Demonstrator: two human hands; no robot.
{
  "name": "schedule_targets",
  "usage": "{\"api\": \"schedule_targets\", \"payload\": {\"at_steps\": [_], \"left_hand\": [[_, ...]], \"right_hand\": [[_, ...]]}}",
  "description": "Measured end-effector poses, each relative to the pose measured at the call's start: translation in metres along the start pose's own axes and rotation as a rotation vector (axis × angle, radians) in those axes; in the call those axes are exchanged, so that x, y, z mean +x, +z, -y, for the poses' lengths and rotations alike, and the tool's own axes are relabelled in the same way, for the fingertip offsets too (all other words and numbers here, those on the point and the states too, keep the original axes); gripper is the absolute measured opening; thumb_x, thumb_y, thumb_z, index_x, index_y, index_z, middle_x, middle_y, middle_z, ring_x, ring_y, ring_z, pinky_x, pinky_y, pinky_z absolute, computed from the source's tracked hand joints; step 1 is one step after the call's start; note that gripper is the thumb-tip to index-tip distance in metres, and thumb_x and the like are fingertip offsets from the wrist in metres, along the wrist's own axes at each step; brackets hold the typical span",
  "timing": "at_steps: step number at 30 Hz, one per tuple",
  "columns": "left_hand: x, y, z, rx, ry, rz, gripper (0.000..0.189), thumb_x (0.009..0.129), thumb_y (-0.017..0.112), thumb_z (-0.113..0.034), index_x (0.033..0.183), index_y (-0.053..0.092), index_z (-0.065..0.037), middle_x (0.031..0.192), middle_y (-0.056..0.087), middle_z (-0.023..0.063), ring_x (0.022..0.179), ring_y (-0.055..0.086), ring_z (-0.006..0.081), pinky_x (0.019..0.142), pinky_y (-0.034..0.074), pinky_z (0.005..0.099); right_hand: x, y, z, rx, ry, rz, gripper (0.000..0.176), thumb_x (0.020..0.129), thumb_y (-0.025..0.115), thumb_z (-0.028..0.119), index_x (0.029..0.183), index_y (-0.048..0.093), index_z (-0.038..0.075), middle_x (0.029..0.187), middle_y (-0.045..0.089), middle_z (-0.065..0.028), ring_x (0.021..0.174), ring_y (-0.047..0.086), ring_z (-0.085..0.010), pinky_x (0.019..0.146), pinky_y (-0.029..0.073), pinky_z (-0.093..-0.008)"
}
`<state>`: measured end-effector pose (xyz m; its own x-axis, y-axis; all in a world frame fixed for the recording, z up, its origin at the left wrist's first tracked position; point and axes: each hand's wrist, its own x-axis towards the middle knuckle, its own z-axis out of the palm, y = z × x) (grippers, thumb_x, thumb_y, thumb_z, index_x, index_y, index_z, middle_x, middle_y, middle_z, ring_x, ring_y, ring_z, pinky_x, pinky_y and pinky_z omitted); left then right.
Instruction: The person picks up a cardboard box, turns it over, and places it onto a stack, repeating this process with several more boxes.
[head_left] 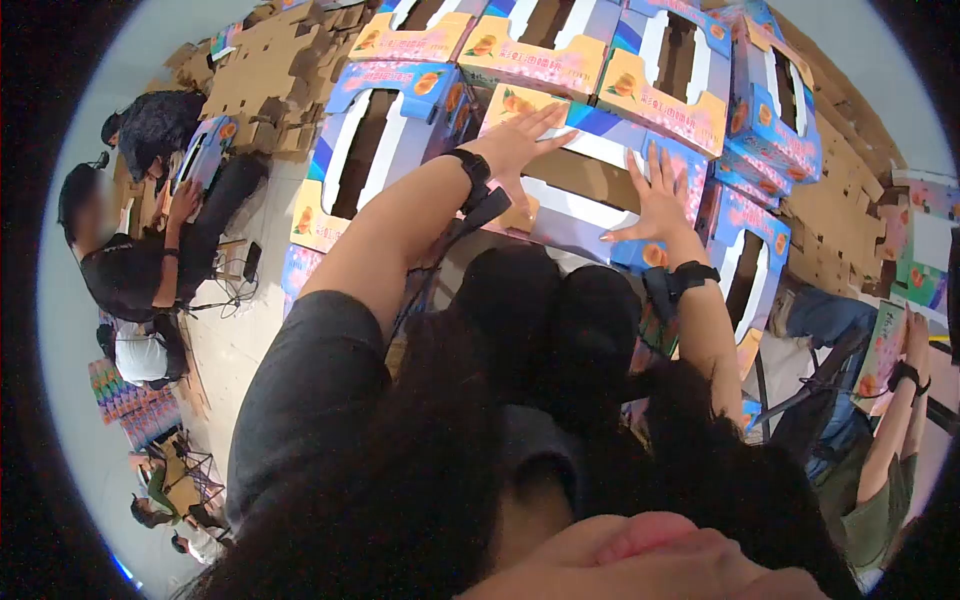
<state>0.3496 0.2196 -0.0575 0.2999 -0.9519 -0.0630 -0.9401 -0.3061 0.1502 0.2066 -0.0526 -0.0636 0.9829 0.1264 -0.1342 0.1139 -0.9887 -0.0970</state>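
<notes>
On the rim of a printed carton point(598, 150), among stacked cartons point(385, 125) beside the pale floor point(238, 345), the left hand point(520, 140) and the right hand point(660, 203) lie open and flat.

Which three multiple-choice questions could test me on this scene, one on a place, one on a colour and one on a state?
1. Where are the left hand and the right hand?
A. On the floor.
B. On a printed carton.
C. On a chair.

2. What colour are the wrist bands?
A. White.
B. Red.
C. Black.

3. How are the hands?
A. Open, with fingers spread.
B. Shut in fists.
C. Holding scissors.

Answers:
1 B, both palms lie on the top of the printed carton.
2 C, a black band circles each wrist.
3 A, the fingers lie flat and apart.
</notes>
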Motion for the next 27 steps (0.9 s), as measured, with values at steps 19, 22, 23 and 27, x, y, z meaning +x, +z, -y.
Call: {"api": "schedule_targets", "payload": {"at_steps": [19,22,23,27], "left_hand": [[-0.077,0.067,-0.054,-0.524,-0.891,-0.498,0.102,0.077,0.062,-0.061,0.148,0.015,-0.005,0.134,0.039,0.0366,0.124,0.042,0.0483,0.099,0.040,0.0485],[-0.074,0.070,-0.055,-0.480,-0.925,-0.513,0.101,0.078,0.061,-0.062,0.149,0.014,-0.009,0.133,0.039,0.0379,0.125,0.041,0.0484,0.099,0.041,0.0482],[-0.074,0.070,-0.057,-0.467,-0.942,-0.495,0.100,0.078,0.060,-0.062,0.150,0.014,-0.010,0.133,0.039,0.0380,0.125,0.041,0.0484,0.099,0.041,0.0484],[-0.073,0.064,-0.063,-0.431,-0.951,-0.487,0.096,0.080,0.057,-0.060,0.150,0.013,-0.012,0.132,0.040,0.0387,0.125,0.041,0.0493,0.097,0.042,0.0495]], "right_hand": [[-0.082,0.065,0.001,0.098,0.341,-0.550,0.095,0.080,0.063,0.056,0.144,0.025,-0.003,0.148,0.025,-0.0274,0.136,0.027,-0.0443,0.109,0.029,-0.0481],[-0.081,0.064,0.003,0.134,0.326,-0.568,0.095,0.079,0.061,0.058,0.144,0.025,-0.001,0.149,0.024,-0.0265,0.129,0.036,-0.0450,0.103,0.036,-0.0487],[-0.082,0.063,0.005,0.149,0.332,-0.560,0.095,0.079,0.061,0.058,0.144,0.025,-0.002,0.149,0.024,-0.0266,0.127,0.038,-0.0450,0.101,0.038,-0.0487],[-0.084,0.059,0.010,0.152,0.359,-0.515,0.094,0.079,0.060,0.057,0.144,0.026,-0.002,0.149,0.024,-0.0271,0.123,0.042,-0.0466,0.098,0.041,-0.0487]]}}
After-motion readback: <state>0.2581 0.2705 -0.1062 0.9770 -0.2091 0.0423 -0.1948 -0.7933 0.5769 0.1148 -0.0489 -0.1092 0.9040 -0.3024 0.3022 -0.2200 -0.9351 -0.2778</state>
